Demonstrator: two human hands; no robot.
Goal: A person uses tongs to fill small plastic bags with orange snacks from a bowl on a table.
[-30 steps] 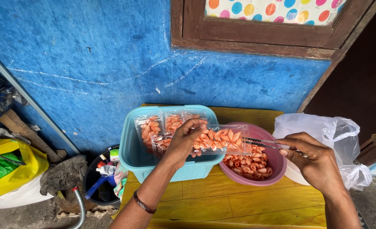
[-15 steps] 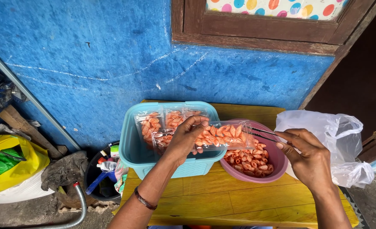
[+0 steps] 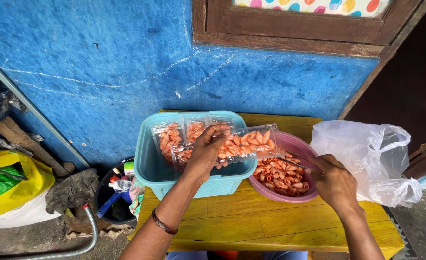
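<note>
Left hand [image 3: 204, 156] grips clear snack packet [image 3: 251, 143]

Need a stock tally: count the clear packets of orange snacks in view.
4: one in the left hand, the held packet above the pink bowl; three standing in the turquoise basket. More may be hidden behind the hand.

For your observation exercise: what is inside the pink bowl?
The pink bowl holds loose orange shell-shaped snacks. The held clear packet and right hand cover parts; its bottom is hidden.
</note>
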